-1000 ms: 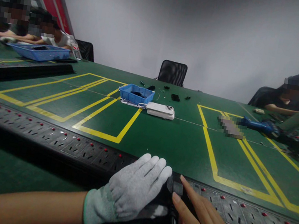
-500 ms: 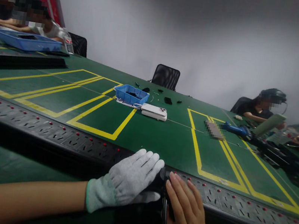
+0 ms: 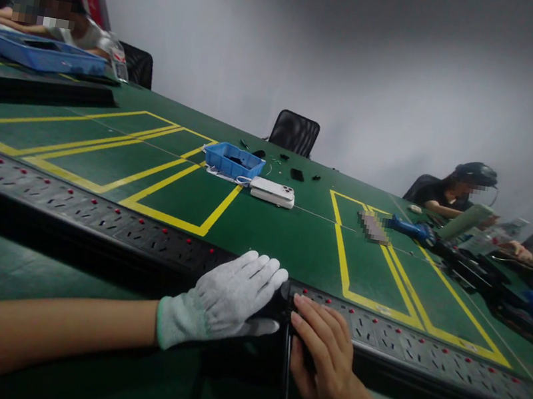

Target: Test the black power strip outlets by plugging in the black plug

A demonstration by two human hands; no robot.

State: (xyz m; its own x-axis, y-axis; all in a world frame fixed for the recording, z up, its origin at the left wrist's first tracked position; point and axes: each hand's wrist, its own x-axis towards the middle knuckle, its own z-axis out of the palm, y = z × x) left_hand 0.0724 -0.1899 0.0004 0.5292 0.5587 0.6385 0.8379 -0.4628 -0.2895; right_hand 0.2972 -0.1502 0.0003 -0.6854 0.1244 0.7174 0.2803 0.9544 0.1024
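My left hand (image 3: pixel 236 296), in a white glove with a green cuff, lies flat across the left power strip (image 3: pixel 103 211), near its inner end. Its fingers are stretched out over the top and the thumb points along the near side. My bare right hand (image 3: pixel 324 347) rests on the inner end of the right power strip (image 3: pixel 406 340), fingers extended and slightly bent, thumb mostly hidden. Between the hands a black cable (image 3: pixel 285 384) runs down towards me. Both strips are long and black, with rows of sockets and red switches.
Yellow tape (image 3: pixel 163 213) marks rectangles on the green table (image 3: pixel 273 248). Beyond my hands are a blue basket (image 3: pixel 233 164) and a white phone (image 3: pixel 272 191) on a white box. A blue and black clamp arm (image 3: pixel 459 260) reaches in from the right. Other people sit at both sides.
The view has shifted slightly, so the table things appear a little higher and further left. My hands keep their places on the strips; more of the cable shows.
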